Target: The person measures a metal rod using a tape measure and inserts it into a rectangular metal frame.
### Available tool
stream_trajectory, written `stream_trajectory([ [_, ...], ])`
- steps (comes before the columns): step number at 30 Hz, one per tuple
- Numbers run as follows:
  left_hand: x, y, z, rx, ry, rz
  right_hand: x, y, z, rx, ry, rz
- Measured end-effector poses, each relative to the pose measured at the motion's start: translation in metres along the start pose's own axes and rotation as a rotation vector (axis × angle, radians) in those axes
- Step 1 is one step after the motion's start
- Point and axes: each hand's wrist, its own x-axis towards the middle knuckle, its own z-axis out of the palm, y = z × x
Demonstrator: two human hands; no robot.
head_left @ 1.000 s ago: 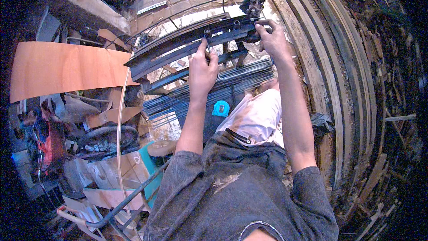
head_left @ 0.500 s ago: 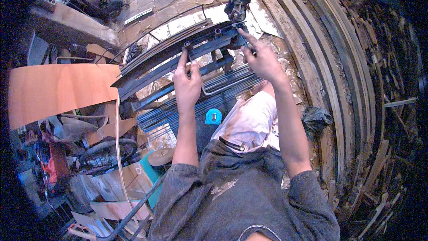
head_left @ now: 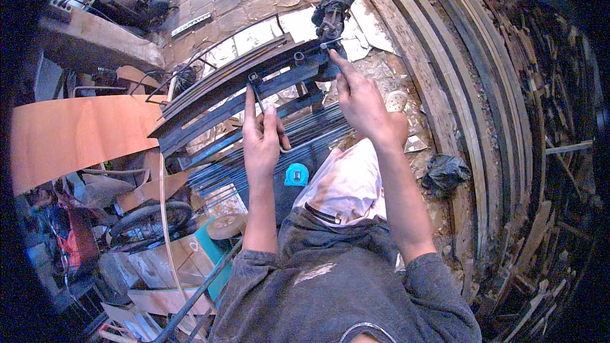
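A dark steel frame of parallel bars (head_left: 210,115) lies crosswise before me, with short round pegs (head_left: 298,57) standing on it. My left hand (head_left: 262,143) is closed round a thin bent metal rod (head_left: 285,149), thumb on one side. Its index finger stretches along the rod up to the left peg (head_left: 255,78). The rod's lower part comes out beside the curled fingers and runs right. My right hand (head_left: 363,103) has its index finger stretched to the frame's right end, at a small bright knob (head_left: 323,46). Its thumb stands apart and nothing shows in its grasp; the other fingers are partly hidden.
Below the frame lies a bundle of thin metal rods (head_left: 222,164). A turquoise tape measure (head_left: 297,175) sits before my lap. Long timber beams (head_left: 448,70) run along the right, beside a black plastic bag (head_left: 446,174). An orange-brown board (head_left: 86,136) juts in at left.
The view has shifted, so the frame sits lower and farther left. My left hand still grips the bent rod. A dark blue piece seen by my right thumb earlier no longer shows.
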Motion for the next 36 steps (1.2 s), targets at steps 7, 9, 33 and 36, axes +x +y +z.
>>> stream_trajectory([
  [7, 0.002, 0.006, 0.005, -0.020, 0.054, -0.043, 0.000, -0.008, -0.004, -0.021, -0.041, 0.074],
  [9, 0.001, 0.004, 0.001, -0.006, 0.016, -0.028, -0.001, -0.009, -0.003, -0.014, -0.012, 0.057],
  [33, 0.029, -0.071, 0.106, -1.311, -0.253, -0.437, 0.002, -0.007, 0.002, -0.028, -0.018, 0.123],
  [36, 0.035, -0.067, 0.113, -1.296, -0.243, -0.437, 0.001, -0.003, 0.007, -0.064, 0.056, 0.060],
])
